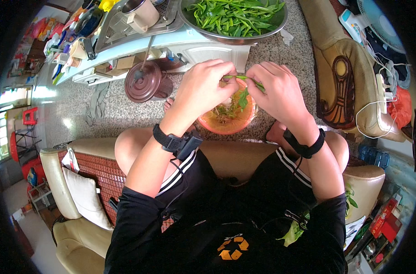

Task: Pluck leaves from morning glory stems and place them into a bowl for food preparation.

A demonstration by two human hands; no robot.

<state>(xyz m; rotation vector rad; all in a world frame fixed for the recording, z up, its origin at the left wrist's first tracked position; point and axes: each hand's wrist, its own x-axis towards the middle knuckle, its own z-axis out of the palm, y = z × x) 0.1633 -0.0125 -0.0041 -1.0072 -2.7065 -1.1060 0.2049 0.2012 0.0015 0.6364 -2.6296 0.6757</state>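
Between my left hand and my right hand runs a green vegetable stem, pinched by the fingertips of both. A green leaf hangs just below the right fingers. Beneath my hands, on the floor, stands an orange plastic basin with scraps of stems and roots inside; my hands hide its upper part. Beyond, at the table's edge, a large steel bowl holds a heap of leafy greens.
A brown lidded bin stands on the floor at left, beside the white table that carries a metal tray and a mug. At right is a sofa armrest with carved wood. More greens lie near my right side.
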